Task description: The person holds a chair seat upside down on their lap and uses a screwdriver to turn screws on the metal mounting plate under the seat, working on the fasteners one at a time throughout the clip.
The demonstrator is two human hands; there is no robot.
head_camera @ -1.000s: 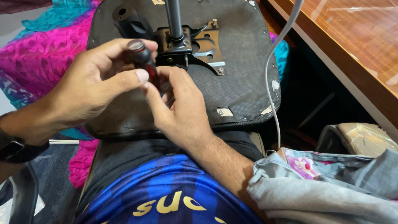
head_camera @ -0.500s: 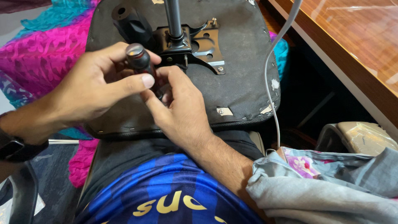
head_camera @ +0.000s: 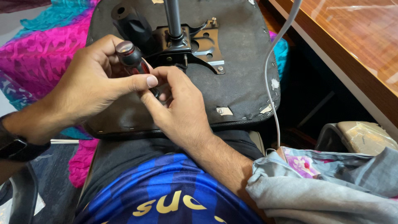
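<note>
Gripping a red-and-black, glossy plastic screwdriver handle [head_camera: 132, 58], our left hand [head_camera: 89, 85] wraps its fingers round the grip while the thumb lies along the lower side, so the hand is clamped firmly on the tool. We see the rounded, dull metal-coloured cap of the handle pointing up toward us, and the shaft runs down and away under our fingers, hidden from view. Our right hand [head_camera: 178, 110] sits just beside it, fingers curled together and pinched at the lower end of the screwdriver; we cannot tell whether they close on the shaft or on something small beneath it.

Both hands rest on the upturned underside of a black fabric-covered chair seat [head_camera: 244, 62], whose cloth is matte, slightly fuzzy and stapled at the rim, with a few worn pale patches near the edge. Bolted to it is a black stamped-steel mounting plate [head_camera: 207, 45] with a smooth grey metal cylinder column [head_camera: 173, 18] rising from its middle. A thin white cable [head_camera: 271, 83] hangs beside the seat on the right. To the right runs a polished, reddish-brown wooden tabletop [head_camera: 352, 45]; to the left lies a crinkled pink and teal cloth [head_camera: 33, 45].
</note>
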